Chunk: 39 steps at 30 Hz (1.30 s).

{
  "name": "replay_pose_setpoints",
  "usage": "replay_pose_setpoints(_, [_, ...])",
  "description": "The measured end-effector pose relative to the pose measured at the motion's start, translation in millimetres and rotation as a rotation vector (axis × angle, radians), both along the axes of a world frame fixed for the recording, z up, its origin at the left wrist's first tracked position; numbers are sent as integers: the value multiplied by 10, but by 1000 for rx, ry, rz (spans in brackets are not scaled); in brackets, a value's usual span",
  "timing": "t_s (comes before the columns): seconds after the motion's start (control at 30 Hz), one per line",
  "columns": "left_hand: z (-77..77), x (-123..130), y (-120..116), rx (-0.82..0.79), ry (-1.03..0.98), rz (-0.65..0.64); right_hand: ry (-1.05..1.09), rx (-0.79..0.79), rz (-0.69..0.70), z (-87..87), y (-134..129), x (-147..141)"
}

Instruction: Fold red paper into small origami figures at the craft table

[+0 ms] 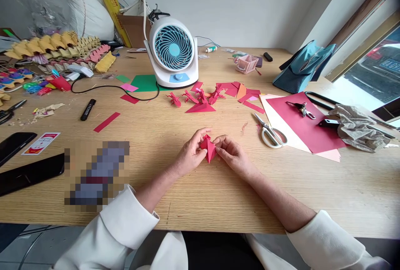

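Observation:
A small red piece of folded paper [209,149], pointed at its lower end, is held between both hands just above the wooden table [218,203]. My left hand [194,150] pinches it from the left, thumb on its face and fingers curled behind. From the right, my right hand [233,155] grips its edge between thumb and fingertips. Beyond the hands, several red folded paper figures [175,99] stand in a row, with a larger folded red triangle [201,107] in front of them.
A white fan [173,49] stands at the back. Scissors [270,132] lie to the right, beside red paper sheets [306,124] with keys on them. At left are a black marker [88,110], a red strip [106,122] and phones [31,174]. A blue bag [303,68] sits back right.

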<state>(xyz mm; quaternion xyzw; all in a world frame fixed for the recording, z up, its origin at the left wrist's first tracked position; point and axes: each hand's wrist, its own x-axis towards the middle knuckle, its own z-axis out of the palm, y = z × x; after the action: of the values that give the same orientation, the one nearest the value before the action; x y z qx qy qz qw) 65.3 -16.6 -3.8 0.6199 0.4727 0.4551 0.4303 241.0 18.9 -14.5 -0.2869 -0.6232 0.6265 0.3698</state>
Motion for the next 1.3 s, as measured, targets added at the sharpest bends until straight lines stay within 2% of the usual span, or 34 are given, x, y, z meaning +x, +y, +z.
replay_pose_setpoints(0.13, [-10, -7, 23, -39, -44, 1, -80, 173, 15, -10, -36, 19])
replay_pose_setpoints(0.3, [-25, -20, 46, -134, -104, 35, -219, 582, -31, 94, -63, 64])
replay_pose_setpoints(0.4, [-46, -27, 50, -149, -105, 47, -223, 731, 10, 136, -58, 84])
replay_pose_setpoints(0.67, [-74, -18, 37, -203, -136, 5, -263, 855, 69, 164, -38, 131])
replay_pose_setpoints(0.9, [-59, -20, 20, -248, -123, -33, -426, 1002, 106, 201, -19, 173])
replay_pose_setpoints(1.03, [-61, -25, 25, -232, -60, -31, -434, 968, 112, 206, 45, 250])
replay_pose_setpoints(1.3, [25, -10, 0, -247, -35, -25, -299, 890, 75, 176, 136, 279])
